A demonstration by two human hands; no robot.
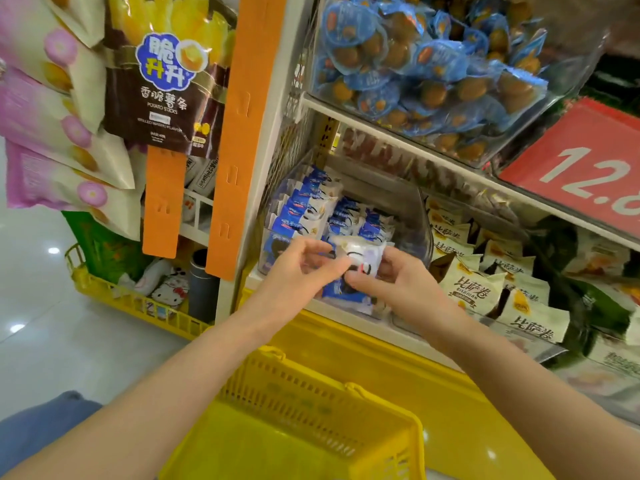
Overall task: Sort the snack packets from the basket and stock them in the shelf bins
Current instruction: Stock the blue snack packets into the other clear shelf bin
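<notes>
My left hand (304, 268) and my right hand (398, 282) both pinch a small white snack packet (360, 254) at the front of a clear shelf bin (420, 223). That bin holds several blue-and-white packets (304, 209) standing in rows. Another blue-and-white packet (349, 297) lies just under my hands on the shelf lip. The yellow basket (311, 386) sits below my forearms; the part of its inside that shows holds nothing.
To the right, a bin holds several cream packets (474, 289). Above, a clear bin holds blue-wrapped snacks (433, 64). A red price sign (581, 168) hangs at right. Hanging bags (162, 81) and an orange strip (242, 133) are at left, above a yellow crate (138, 299).
</notes>
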